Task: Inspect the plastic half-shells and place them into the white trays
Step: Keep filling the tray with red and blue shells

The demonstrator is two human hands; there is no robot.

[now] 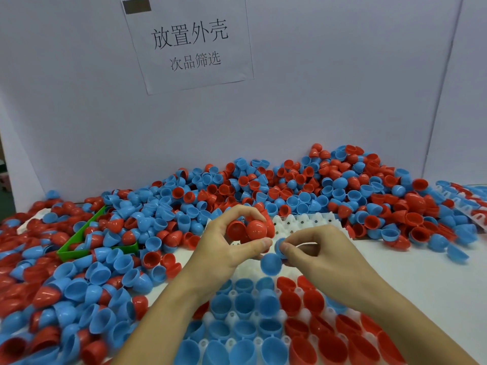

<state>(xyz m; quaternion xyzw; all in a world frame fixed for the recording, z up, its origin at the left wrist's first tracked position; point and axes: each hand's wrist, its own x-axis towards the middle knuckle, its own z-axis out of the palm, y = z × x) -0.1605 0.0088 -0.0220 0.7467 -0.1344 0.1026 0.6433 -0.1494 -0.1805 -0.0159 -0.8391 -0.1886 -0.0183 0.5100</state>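
A: Left hand (226, 248), centre frame?
B: Fingers curled round a cluster of red half-shells (250, 229). Right hand (313, 248) just beside it, fingers pinching a blue half-shell (279, 245); a second blue shell (271, 264) sits directly under the fingertips.
A: Trays?
B: White tray (232, 316) bottom centre, blue cups on its left, red on its right. Another white tray (311, 221) behind the hands.
A: Stock?
B: Loose pile (290, 185) across the counter (421, 270); green bin (79, 237) at left.

Red half-shells (250, 229) in left hand (232, 246), blue shell (271, 263) in right hand (320, 252)
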